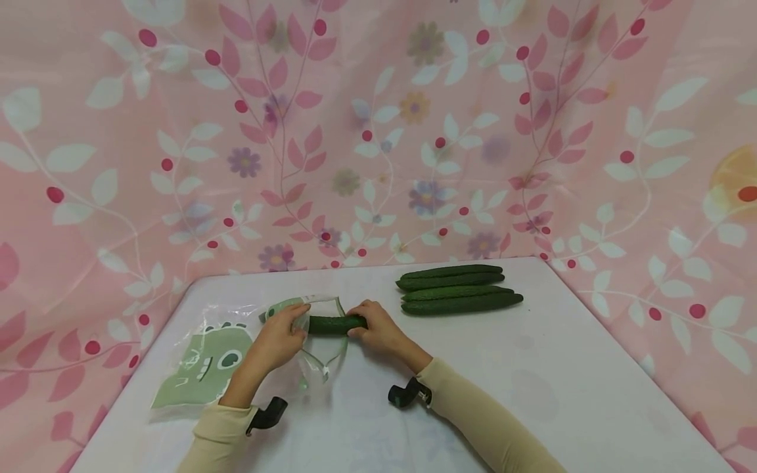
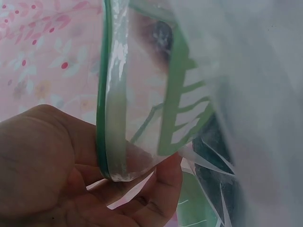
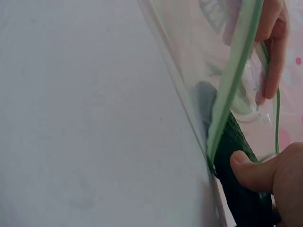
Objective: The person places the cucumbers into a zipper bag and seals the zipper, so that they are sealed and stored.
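My right hand (image 1: 381, 332) grips a dark green cucumber (image 1: 331, 325) near its right end, the thumb pressed along its side in the right wrist view. The cucumber's other end lies inside the mouth of a clear zip bag (image 3: 236, 71) with green zip strips. My left hand (image 1: 278, 341) holds that bag by its edge near the opening. Fingers (image 2: 168, 189) curl beneath the bag's rim in the left wrist view. The bag's mouth gapes toward the right hand. Clear film covers part of the cucumber.
Several more cucumbers (image 1: 458, 289) lie side by side at the back right of the white table (image 1: 532, 394). On the left lies a flat clear bag (image 1: 204, 371) printed with a green cartoon monster. A pink floral curtain (image 1: 378, 131) hangs behind.
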`<action>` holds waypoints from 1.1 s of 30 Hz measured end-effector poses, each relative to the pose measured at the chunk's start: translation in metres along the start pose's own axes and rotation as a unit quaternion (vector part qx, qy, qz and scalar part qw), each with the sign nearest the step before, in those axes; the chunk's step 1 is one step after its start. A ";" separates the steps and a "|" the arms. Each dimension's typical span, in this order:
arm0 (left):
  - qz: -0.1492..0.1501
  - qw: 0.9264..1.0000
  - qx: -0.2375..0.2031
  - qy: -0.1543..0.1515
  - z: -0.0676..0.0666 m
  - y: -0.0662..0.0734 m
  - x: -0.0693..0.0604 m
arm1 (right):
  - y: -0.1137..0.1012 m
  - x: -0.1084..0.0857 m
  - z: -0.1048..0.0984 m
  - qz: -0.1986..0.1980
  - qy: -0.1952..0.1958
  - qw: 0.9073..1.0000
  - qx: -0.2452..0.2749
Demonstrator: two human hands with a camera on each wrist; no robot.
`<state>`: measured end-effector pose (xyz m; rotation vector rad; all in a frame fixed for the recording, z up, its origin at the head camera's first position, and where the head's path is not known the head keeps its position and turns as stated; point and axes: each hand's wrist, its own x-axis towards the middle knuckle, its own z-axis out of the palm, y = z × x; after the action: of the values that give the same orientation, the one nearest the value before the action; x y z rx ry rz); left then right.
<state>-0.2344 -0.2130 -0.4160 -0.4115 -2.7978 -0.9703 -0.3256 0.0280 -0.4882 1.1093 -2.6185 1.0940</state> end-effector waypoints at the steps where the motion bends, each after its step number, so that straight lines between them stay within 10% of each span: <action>1: 0.001 1.000 0.001 0.002 0.000 0.000 0.000 | 0.002 -0.001 -0.001 0.006 -0.007 1.000 0.000; 15: 0.004 1.000 0.002 0.011 0.001 -0.002 0.002 | 0.010 -0.002 -0.031 -0.033 -0.072 0.992 -0.097; 33: 0.011 1.000 0.001 0.013 0.006 -0.002 0.002 | -0.018 0.002 -0.015 -0.127 0.065 0.977 -0.159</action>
<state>-0.2375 -0.2102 -0.4209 -0.4261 -2.7655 -0.9620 -0.3177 0.0280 -0.4660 1.2087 -2.3590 0.6453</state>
